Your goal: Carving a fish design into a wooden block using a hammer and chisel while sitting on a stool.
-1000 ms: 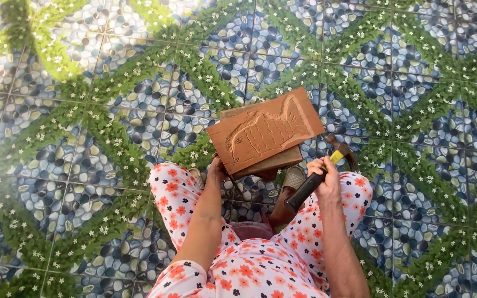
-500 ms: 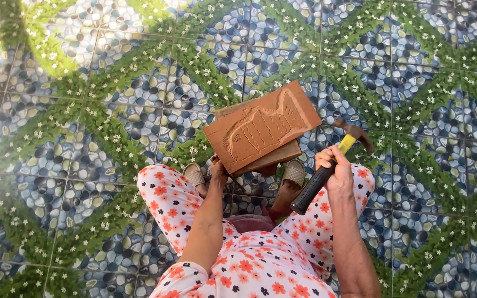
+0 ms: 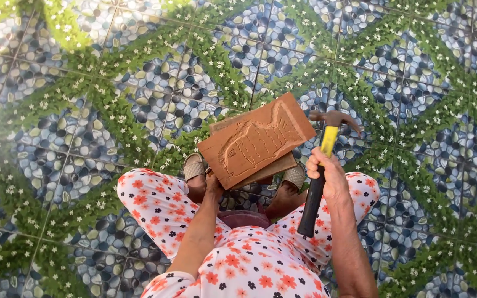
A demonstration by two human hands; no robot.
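**A:** What fills the view?

**B:** A head-down view onto a seated person's lap. They wear white clothing printed with red and orange flowers, knees spread toward the lower centre of the frame. Beneath them is a tiled floor patterned with blue-grey pebbles and diagonal green bands dotted with white flowers.

**A:** What are the hands doing?

**B:** The right hand, right of centre, is clenched around a claw hammer with a yellow-and-black handle. The handle's black end points down toward the lap; the brown metal head sits above the hand, claw turned toward the right side of the frame. The hammer is tilted, held in the air just right of the wood.

**A:** And the other hand?

**B:** The left hand sits at the lower left edge of a reddish-brown rectangular wooden board carved with a curved relief shape and ribbed lines. It touches the board, but its fingers are hidden, so I cannot tell whether they are gripping.

**A:** Where is the board?

**B:** At the centre of the frame, tilted, resting on a second plain wooden slab that peeks out beneath. Two feet in tan sandals show just below it, one on each side.
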